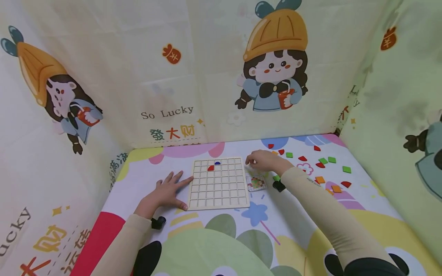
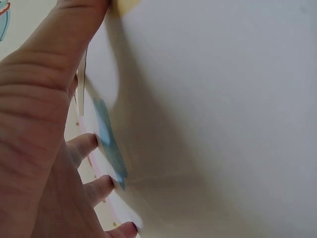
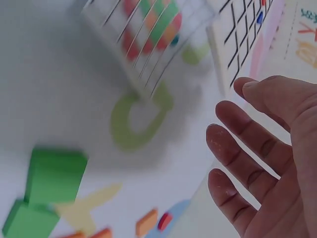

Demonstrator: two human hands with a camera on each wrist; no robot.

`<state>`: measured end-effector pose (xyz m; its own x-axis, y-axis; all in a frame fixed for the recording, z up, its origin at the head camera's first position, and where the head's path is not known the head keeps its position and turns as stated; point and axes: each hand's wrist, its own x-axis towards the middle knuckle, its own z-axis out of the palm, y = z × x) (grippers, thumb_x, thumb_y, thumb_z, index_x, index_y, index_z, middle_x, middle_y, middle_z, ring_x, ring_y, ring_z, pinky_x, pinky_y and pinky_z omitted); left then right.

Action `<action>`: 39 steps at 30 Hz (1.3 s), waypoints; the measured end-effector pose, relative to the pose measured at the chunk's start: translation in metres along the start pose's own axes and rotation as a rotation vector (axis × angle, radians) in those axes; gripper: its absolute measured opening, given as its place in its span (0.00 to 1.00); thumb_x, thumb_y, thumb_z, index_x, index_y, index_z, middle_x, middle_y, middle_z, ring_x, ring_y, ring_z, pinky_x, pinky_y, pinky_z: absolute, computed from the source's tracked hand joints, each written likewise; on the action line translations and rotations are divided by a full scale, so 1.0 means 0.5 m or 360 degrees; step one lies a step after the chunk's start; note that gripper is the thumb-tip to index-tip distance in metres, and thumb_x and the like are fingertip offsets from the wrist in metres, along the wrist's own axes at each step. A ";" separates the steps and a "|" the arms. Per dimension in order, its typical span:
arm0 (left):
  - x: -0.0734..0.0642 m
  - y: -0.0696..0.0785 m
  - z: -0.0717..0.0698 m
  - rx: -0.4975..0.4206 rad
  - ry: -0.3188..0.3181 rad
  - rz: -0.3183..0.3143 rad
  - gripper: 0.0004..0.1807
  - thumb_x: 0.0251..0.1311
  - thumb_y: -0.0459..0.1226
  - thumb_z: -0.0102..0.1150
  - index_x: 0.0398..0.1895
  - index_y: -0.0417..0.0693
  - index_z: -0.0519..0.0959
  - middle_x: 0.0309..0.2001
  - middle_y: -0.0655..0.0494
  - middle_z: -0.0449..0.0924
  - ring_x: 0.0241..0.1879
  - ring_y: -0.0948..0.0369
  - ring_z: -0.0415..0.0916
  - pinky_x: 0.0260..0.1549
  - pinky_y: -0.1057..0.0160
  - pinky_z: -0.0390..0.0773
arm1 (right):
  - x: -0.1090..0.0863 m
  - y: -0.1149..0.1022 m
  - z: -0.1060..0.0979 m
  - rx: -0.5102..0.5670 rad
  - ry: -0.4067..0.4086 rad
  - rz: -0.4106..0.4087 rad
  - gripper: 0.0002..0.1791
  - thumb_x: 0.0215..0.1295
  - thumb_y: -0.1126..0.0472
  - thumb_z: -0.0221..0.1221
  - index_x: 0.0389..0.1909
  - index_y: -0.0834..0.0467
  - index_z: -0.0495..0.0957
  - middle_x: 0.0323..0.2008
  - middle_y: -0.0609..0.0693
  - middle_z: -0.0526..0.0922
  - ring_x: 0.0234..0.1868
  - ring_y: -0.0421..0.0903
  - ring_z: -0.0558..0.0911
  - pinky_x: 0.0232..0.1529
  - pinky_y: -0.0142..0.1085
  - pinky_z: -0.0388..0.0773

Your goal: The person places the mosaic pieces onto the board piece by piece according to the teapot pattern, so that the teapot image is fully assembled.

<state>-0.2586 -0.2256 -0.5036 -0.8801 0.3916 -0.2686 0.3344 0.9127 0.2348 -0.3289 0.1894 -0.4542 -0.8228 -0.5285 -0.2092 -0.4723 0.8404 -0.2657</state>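
A pale square grid board [image 1: 219,188] lies flat on the table, with one red piece [image 1: 210,168] and one blue piece [image 1: 217,163] in cells near its far edge. My left hand [image 1: 167,191] is spread at the board's left side, index finger and thumb touching its edge. Beyond the far right corner, my right hand [image 1: 264,160] hovers with bent fingers. In the right wrist view its thumb [image 3: 267,94] and index finger come together; whether a small piece is between them is hidden. Below that hand lies a picture card [image 1: 256,183] with a coloured pattern.
Loose pieces are scattered to the right: green squares [image 1: 347,169], red curved pieces [image 1: 346,184] and orange squares [image 1: 336,189]. Some lie near or under the right forearm [image 1: 310,195]. A printed cloth wall [image 1: 214,92] rises behind the table.
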 end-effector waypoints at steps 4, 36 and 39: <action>-0.004 0.001 -0.002 -0.0010 0.0000 0.0010 0.66 0.36 0.72 0.75 0.82 0.72 0.56 0.84 0.43 0.42 0.81 0.31 0.35 0.67 0.18 0.44 | -0.016 0.030 -0.007 -0.0027 0.0030 0.0026 0.13 0.74 0.62 0.58 0.54 0.54 0.86 0.44 0.48 0.84 0.45 0.46 0.79 0.52 0.43 0.81; 0.002 -0.008 0.006 -0.0014 0.0019 0.0012 0.66 0.36 0.72 0.75 0.82 0.75 0.54 0.85 0.46 0.40 0.81 0.33 0.33 0.68 0.20 0.43 | -0.101 0.167 -0.003 0.0372 0.0019 0.0727 0.09 0.65 0.58 0.68 0.40 0.58 0.81 0.37 0.54 0.81 0.42 0.54 0.77 0.43 0.44 0.76; 0.001 -0.004 0.002 -0.0020 0.0019 0.0017 0.66 0.36 0.71 0.75 0.82 0.74 0.55 0.85 0.45 0.41 0.81 0.33 0.34 0.68 0.19 0.43 | -0.097 0.164 -0.003 0.0356 0.0013 0.0697 0.07 0.66 0.59 0.66 0.39 0.57 0.81 0.36 0.54 0.81 0.42 0.54 0.77 0.44 0.45 0.75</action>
<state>-0.2592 -0.2272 -0.5053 -0.8804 0.3998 -0.2550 0.3397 0.9069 0.2492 -0.3284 0.2843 -0.4645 -0.9318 -0.1294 -0.3391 -0.0026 0.9366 -0.3503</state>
